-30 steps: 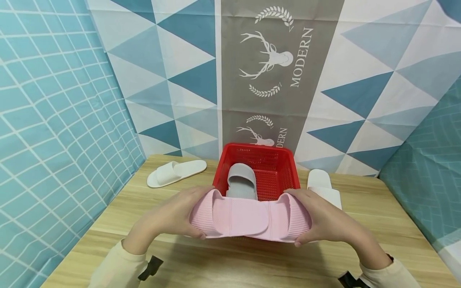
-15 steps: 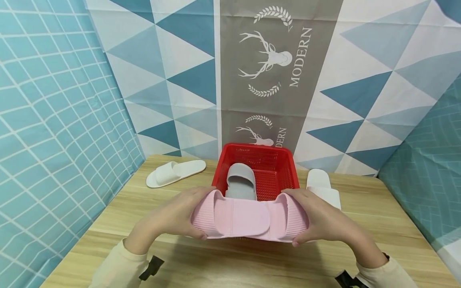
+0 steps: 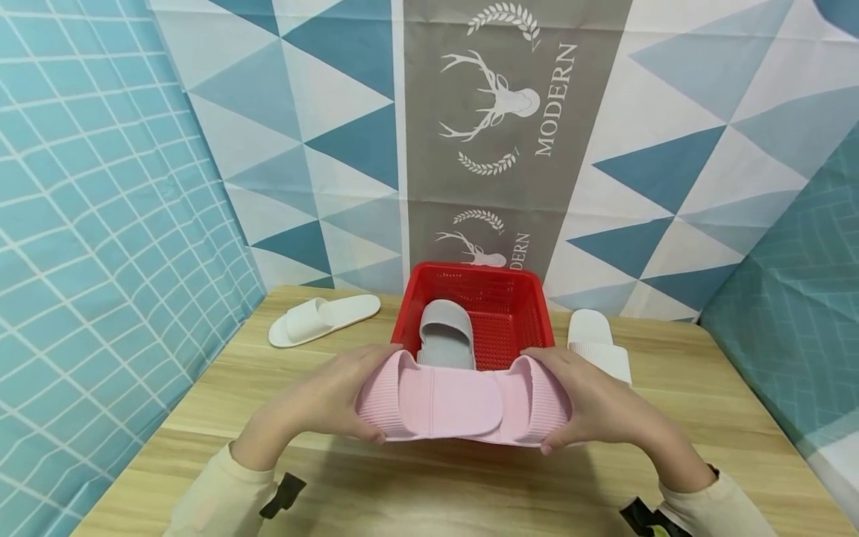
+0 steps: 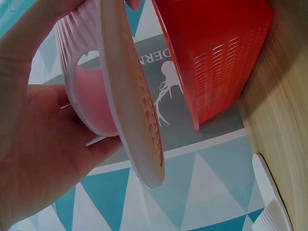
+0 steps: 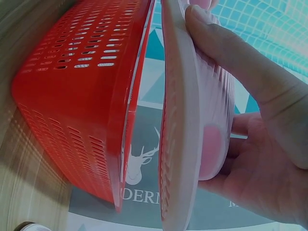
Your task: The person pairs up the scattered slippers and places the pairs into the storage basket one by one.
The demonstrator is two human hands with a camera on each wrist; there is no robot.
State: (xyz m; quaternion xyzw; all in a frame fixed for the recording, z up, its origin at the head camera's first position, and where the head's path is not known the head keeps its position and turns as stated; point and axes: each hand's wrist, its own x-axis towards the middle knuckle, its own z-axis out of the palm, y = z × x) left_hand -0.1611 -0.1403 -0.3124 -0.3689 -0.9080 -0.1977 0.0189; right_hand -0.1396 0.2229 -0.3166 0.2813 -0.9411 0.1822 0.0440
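Overlapped pink slippers (image 3: 463, 403) clamped by fingers of left hand (image 3: 338, 394) and right hand (image 3: 597, 395) near red basket (image 3: 499, 300) holding grey slipper (image 3: 446, 341).

We see one white slipper (image 3: 327, 317) at the back left of the wooden tabletop (image 3: 429, 496); another white slipper (image 3: 596, 344) at its right; behind, a triangle-patterned backdrop (image 3: 661, 168); leftward, a blue gridded sheet (image 3: 101, 253).

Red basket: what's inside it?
A gray slipper is inside, toward the left. The pink slippers held in front hide its near end and the near part of the red basket; anything else there cannot be seen.
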